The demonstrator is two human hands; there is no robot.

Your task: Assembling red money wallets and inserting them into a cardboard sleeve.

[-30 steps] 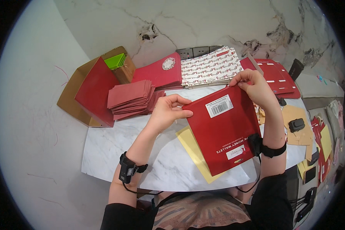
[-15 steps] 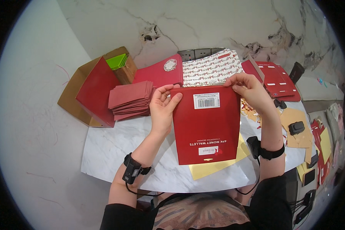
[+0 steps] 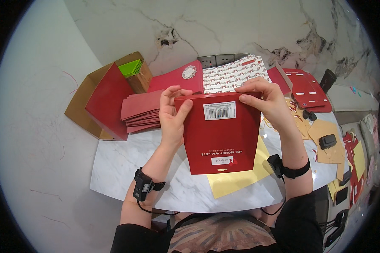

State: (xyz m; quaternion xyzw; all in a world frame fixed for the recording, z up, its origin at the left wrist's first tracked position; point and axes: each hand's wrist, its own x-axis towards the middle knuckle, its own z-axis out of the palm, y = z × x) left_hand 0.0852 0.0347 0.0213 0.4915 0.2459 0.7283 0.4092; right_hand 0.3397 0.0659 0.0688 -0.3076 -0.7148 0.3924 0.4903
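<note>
A red flat cardboard packet (image 3: 222,135) with a white barcode label near its far edge is held up over the table. My left hand (image 3: 174,114) grips its far left corner, thumb on the face and fingers behind. At the far right corner, my right hand (image 3: 264,99) pinches the edge between thumb and fingers. Beneath the packet a yellow sheet (image 3: 240,183) lies partly covered. Next to my left hand is a stack of dull red envelopes (image 3: 141,110). Beyond the packet lie white patterned sheets (image 3: 234,75).
An open cardboard box (image 3: 82,107) with a red panel and a green basket (image 3: 130,68) stands at the left. Red sheets with a white ornament (image 3: 189,72) lie at the back. On the right are red cards (image 3: 308,90), tan card pieces (image 3: 321,130) and a small black device (image 3: 327,141).
The packet has shifted slightly left and its near edge has tipped a little farther away. My right hand has slid inward along the far edge, its thumb now on the face.
</note>
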